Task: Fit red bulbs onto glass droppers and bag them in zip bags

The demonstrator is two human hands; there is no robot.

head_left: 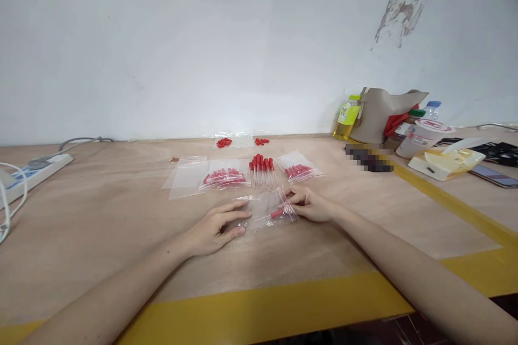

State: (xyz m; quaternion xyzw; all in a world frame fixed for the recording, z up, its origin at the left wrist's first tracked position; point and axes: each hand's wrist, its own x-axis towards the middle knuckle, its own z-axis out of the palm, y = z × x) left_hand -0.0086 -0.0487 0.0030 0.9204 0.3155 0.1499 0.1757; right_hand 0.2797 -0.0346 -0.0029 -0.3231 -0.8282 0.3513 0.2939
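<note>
A clear zip bag (pixel 261 210) lies across the table between my two hands, with a red rubber bulb (pixel 277 213) showing inside it. My left hand (pixel 220 228) rests at the bag's left end, fingers stretched and thumb apart. At the zip end on the right, my right hand (pixel 309 205) has its fingers closed on the bag's mouth; plastic partly covers the fingertips. Just beyond stand out several red-bulbed droppers (pixel 262 164) with clear stems, lying in a row. Filled bags with red bulbs flank them: one bag on the left (pixel 224 175), another on the right (pixel 300 167).
Flat clear bags (pixel 186 186) lie at left. Loose red bulbs (pixel 224 142) sit near the wall. A power strip (pixel 44 172) is far left. On the right are a yellow-green bottle (pixel 347 117), a grey bag (pixel 374 116), a cup (pixel 423 137), a tissue pack (pixel 445 164) and a phone (pixel 496 175).
</note>
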